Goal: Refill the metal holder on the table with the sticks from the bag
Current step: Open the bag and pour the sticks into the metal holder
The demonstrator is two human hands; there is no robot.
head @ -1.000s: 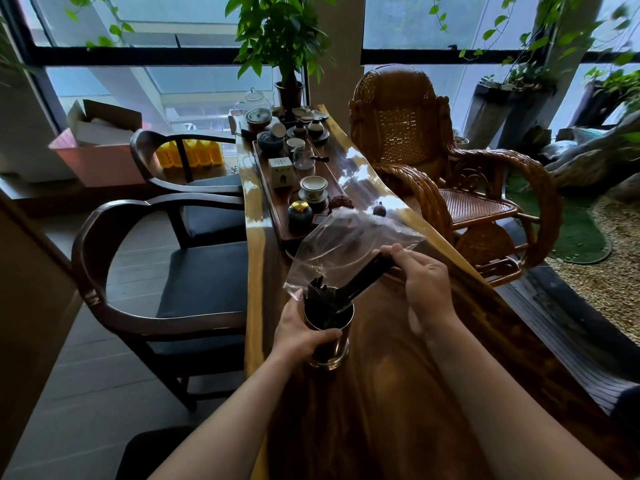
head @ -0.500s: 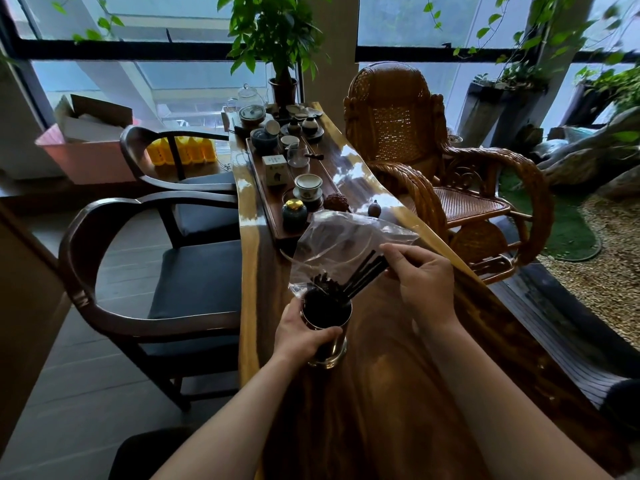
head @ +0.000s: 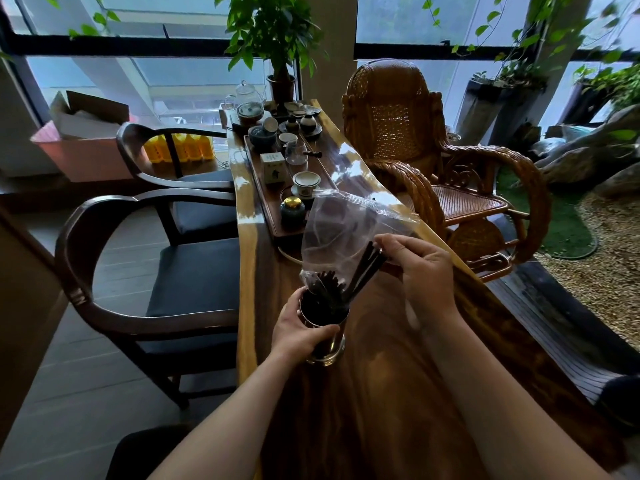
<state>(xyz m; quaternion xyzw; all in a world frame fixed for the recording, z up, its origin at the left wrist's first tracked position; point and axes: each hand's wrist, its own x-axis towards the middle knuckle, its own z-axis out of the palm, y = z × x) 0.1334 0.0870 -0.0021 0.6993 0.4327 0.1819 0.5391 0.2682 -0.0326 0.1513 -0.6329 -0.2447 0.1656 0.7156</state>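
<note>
Across frame centre, long wooden table (head: 398,393) runs from bottom edge up to the window. Tea tray (head: 263,202) with cups sits on it, upper centre. Clear plastic bag (head: 346,230) is tipped over the holder mouth, held up by right hand (head: 426,271), fingers pinched on bag and a bundle of dark sticks (head: 367,271) slanting down into the holder. Metal holder (head: 323,337) stands on table at centre, left hand (head: 298,327) wrapped around its side.
</note>
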